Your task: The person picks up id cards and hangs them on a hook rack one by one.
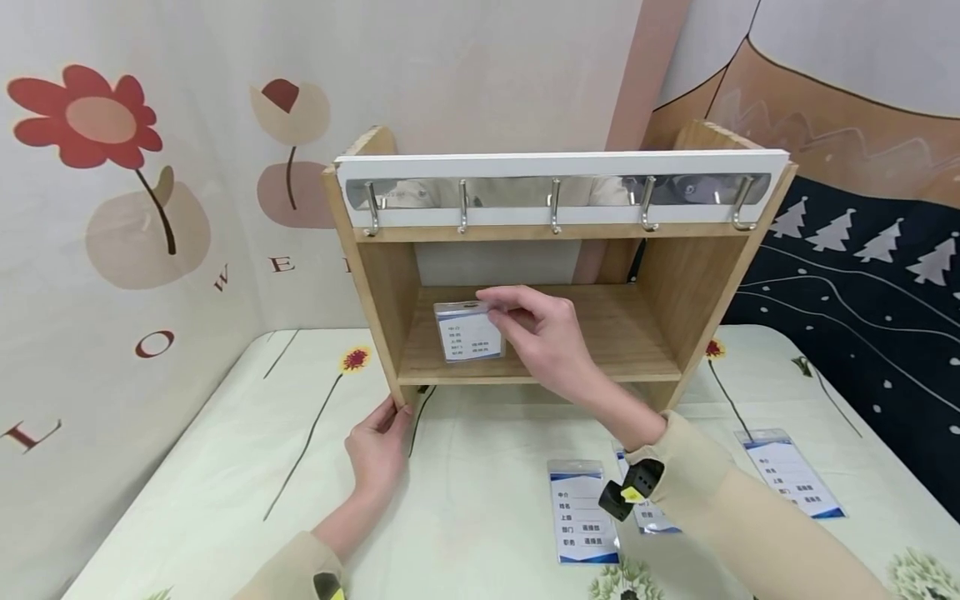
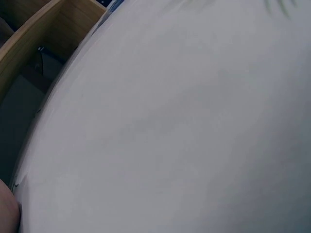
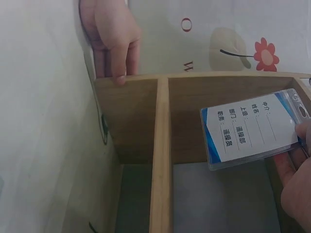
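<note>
My right hand (image 1: 542,337) pinches the top edge of a badge in a clear sleeve (image 1: 471,333), held up in front of the shelf's opening. In the right wrist view the badge (image 3: 250,128) shows a white card with blue corners and printed lines. My left hand (image 1: 381,446) grips the lower left corner of the wooden shelf (image 1: 540,308), thumb and fingers on the side panel's foot. A row of several metal hooks (image 1: 555,206) runs along the shelf's white front rail. The left wrist view shows mostly the cloth, with a bit of the hand at its edge.
On the flowered tablecloth (image 1: 225,467) lie more badges: one in front of the shelf (image 1: 585,512), one partly hidden under the right forearm (image 1: 654,517), one at the right (image 1: 793,475). A patterned curtain (image 1: 487,75) stands behind the shelf.
</note>
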The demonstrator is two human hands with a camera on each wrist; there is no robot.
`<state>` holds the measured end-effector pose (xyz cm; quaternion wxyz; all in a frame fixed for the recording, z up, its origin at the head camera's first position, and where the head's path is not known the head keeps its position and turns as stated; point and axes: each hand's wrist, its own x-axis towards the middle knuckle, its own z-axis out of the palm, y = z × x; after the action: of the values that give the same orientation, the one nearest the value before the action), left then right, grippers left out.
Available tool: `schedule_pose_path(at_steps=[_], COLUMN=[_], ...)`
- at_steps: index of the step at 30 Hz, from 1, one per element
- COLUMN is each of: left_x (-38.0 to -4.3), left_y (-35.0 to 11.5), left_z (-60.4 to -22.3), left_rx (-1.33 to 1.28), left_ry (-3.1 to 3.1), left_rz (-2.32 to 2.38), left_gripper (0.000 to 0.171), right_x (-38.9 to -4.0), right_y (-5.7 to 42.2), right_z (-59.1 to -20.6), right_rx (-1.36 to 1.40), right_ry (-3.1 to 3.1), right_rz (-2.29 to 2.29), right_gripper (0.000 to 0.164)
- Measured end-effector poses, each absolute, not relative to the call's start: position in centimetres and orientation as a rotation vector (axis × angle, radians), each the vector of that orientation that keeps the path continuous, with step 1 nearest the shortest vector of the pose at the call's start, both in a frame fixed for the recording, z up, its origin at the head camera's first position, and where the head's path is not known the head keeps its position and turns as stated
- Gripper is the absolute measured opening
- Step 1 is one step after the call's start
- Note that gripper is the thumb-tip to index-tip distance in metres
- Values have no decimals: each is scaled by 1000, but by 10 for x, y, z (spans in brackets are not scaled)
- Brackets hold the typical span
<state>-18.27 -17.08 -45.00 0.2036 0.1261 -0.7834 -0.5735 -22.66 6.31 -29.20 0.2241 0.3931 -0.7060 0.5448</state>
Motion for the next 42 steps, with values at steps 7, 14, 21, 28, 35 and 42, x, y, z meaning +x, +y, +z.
schedule_pose_path(at_steps=[7,14,21,28,35,42], left_x=[-182,-181,-180,-180,-181,-183], left_y=[-171,-170,-170,-171,-173,-172], left_z=[-450,-448,-448,-449,-449,-449], left_rx=[353,347,339,354,372,384], left_ry=[-2197,-2197,-2188,-2189,-2217,-2222], left_rz=[-1579,-1575,-1574,-1569,-1549,-1567], left_gripper=[38,38,37,37,38,39], right_x=[-227,-230,-231,-231,-230,-230], right_y=[52,40,27,12,-8,-22], right_z=[-286,-280,-273,-266,-258,-255], right_rx=[1086,1102,1124,1178,1240,1199], right_ry=[-1888,-1832,-1767,-1699,-1596,-1530], right_rz=[1517,1501,1495,1457,1418,1391], right_gripper=[24,23,22,24,25,24])
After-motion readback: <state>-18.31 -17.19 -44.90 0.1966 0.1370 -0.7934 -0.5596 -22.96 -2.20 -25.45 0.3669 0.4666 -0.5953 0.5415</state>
